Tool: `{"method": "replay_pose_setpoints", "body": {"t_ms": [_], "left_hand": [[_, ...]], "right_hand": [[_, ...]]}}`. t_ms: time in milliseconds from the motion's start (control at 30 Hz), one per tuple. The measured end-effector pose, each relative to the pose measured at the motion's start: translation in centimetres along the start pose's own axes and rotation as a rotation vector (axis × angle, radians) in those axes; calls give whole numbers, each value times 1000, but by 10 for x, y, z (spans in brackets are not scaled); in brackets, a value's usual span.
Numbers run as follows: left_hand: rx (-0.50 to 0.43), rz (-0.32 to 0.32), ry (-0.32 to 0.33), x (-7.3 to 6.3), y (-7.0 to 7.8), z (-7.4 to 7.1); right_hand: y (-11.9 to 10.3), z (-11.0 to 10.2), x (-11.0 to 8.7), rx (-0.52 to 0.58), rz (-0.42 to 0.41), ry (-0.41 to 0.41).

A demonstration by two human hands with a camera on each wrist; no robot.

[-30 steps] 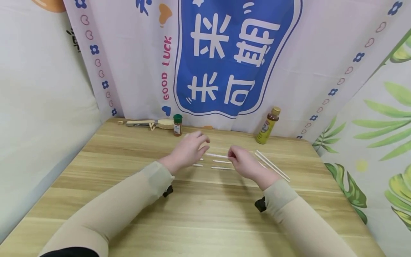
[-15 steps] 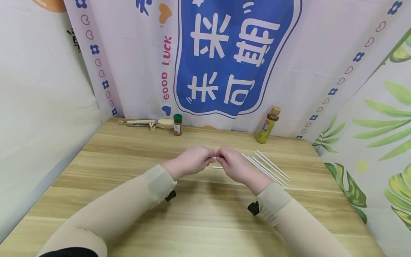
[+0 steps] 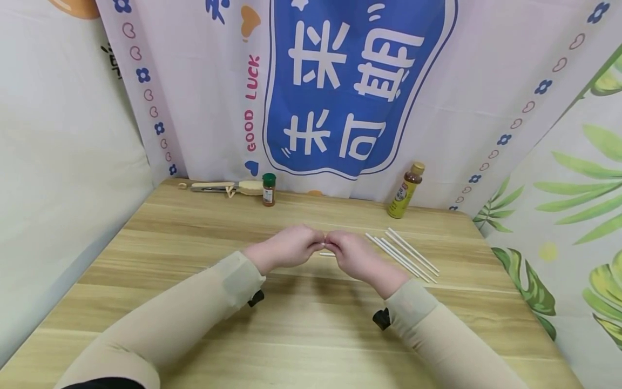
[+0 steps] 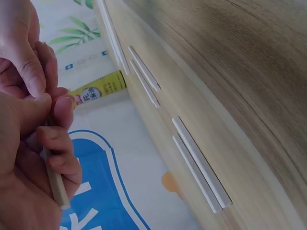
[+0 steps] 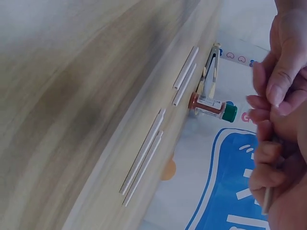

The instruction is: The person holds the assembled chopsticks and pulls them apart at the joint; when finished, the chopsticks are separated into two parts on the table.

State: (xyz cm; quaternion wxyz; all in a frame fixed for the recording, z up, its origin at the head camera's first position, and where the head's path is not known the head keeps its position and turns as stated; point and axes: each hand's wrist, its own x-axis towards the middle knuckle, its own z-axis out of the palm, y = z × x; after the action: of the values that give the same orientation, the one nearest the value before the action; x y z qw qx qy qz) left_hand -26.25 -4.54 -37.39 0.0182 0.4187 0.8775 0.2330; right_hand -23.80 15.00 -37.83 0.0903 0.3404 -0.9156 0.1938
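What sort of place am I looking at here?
Probably a staged tabletop workspace indoors, though I can't tell the wider room. A wood-grain table fills the foreground, a printed fabric backdrop with "GOOD LUCK" lettering hangs behind, and a green-capped spice jar stands near the far edge.

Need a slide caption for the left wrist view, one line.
Left hand grips a white stick, meeting the right hand; more sticks lie on the wooden table, yellow bottle beyond.

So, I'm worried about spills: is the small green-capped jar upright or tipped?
Upright: in the head view, the jar stands on the table, green cap uppermost.
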Motion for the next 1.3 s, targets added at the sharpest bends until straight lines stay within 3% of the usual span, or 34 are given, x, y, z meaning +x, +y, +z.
{"method": "replay_pose_setpoints", "body": {"t_ms": [200, 600, 900, 1300], "left_hand": [[-50, 45, 14, -2, -5, -4], [-79, 42, -18, -6, -3, -10], [-126, 47, -64, -9, -6, -8], [-181, 46, -66, -16, 0, -16]], "right_hand": [[0, -1, -1, 49, -20, 41], [1, -2, -2, 96, -133, 61], [0, -3, -5, 125, -125, 10], [-8, -12, -6, 143, -146, -21]]}}
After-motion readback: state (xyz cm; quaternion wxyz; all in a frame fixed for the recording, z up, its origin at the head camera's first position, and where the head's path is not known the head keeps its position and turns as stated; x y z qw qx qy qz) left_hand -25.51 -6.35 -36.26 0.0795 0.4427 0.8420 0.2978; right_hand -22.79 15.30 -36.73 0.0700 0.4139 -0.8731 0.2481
